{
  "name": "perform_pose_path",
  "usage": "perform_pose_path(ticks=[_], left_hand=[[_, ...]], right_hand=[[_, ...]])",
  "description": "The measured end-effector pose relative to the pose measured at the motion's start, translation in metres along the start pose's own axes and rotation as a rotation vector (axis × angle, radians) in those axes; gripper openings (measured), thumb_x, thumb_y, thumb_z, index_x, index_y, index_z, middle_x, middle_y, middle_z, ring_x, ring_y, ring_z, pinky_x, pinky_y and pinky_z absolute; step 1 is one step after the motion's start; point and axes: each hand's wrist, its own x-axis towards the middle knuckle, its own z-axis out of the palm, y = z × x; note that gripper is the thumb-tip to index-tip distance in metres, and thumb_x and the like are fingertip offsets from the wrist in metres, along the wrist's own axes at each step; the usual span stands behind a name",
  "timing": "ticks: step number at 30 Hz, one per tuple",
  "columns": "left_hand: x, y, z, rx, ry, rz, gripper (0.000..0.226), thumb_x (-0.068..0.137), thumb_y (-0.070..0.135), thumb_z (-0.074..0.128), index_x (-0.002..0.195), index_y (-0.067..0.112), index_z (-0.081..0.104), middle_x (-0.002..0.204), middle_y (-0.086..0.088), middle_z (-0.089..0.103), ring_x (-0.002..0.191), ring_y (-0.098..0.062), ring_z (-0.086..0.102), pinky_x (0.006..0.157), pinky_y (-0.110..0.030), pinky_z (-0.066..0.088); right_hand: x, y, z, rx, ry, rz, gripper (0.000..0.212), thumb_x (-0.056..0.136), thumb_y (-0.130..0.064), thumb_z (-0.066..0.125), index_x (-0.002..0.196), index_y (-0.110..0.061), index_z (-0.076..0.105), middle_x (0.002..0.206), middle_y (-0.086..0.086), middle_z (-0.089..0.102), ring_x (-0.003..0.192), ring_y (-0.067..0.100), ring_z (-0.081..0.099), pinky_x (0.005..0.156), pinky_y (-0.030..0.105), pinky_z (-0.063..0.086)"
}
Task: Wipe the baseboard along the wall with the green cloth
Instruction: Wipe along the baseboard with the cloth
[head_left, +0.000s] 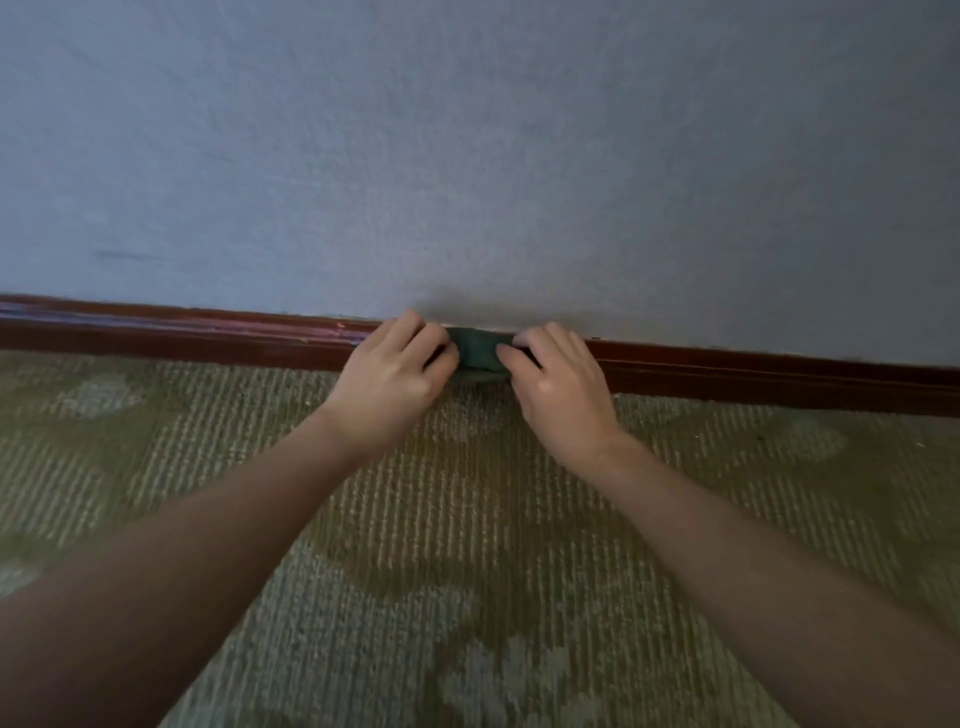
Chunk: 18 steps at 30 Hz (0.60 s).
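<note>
Green carpet (467, 571) nearest; left hand (395, 371), right hand (558, 382) apparently pinch green cloth (477, 353) on dark baseboard (182, 332) below wall (467, 156).

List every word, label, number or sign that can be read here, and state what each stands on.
None: no text shows anywhere in this view.
The wall, the baseboard, the carpet and the green cloth gripped by the left hand and the right hand bear no writing, label or number.
The faint streak on the wall is a smudge, not lettering.
</note>
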Motion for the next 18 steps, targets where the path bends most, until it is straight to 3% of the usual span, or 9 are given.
perform_pose_path(ticks=[3,6,9,12,18], left_hand=[[0.000,-0.008,0.006,0.004,0.025,0.034,0.022,0.084,-0.006,0.050,0.068,-0.004,0.065,0.068,-0.018,0.061,0.060,-0.029,0.058,0.053,-0.034,0.046],[-0.013,-0.021,0.005,-0.013,0.037,0.044,0.022,0.082,-0.006,0.048,0.069,-0.005,0.066,0.068,-0.018,0.061,0.060,-0.029,0.058,0.052,-0.034,0.046],[-0.020,-0.026,0.006,-0.066,0.077,-0.029,0.005,0.073,-0.011,0.065,0.072,-0.006,0.067,0.070,-0.019,0.062,0.060,-0.030,0.058,0.052,-0.034,0.046],[-0.012,-0.011,0.013,-0.144,0.125,-0.140,0.012,0.063,-0.011,0.075,0.073,-0.006,0.069,0.070,-0.018,0.063,0.061,-0.031,0.059,0.053,-0.034,0.047],[-0.014,-0.018,0.018,-0.136,0.148,-0.042,0.009,0.068,-0.009,0.073,0.071,-0.004,0.068,0.070,-0.016,0.063,0.063,-0.028,0.059,0.055,-0.032,0.045]], right_hand=[[0.009,-0.015,0.008,-0.006,0.009,0.066,0.022,0.058,0.018,0.073,0.075,0.006,0.066,0.071,0.018,0.059,0.064,0.030,0.057,0.051,0.032,0.043],[0.014,-0.032,0.017,-0.007,0.012,0.114,0.025,0.055,0.021,0.071,0.075,0.007,0.066,0.071,0.019,0.059,0.064,0.031,0.057,0.051,0.032,0.044],[0.015,-0.032,0.017,-0.018,-0.016,0.099,0.029,0.055,0.022,0.071,0.081,0.009,0.067,0.074,0.020,0.061,0.067,0.031,0.058,0.053,0.032,0.046],[0.008,-0.018,0.008,-0.046,-0.032,0.100,0.031,0.057,0.022,0.071,0.086,0.011,0.067,0.077,0.022,0.061,0.069,0.034,0.059,0.055,0.036,0.050],[0.006,-0.030,0.021,0.008,0.072,0.216,0.030,0.060,0.027,0.064,0.086,0.012,0.065,0.081,0.025,0.061,0.074,0.038,0.059,0.060,0.039,0.052]])
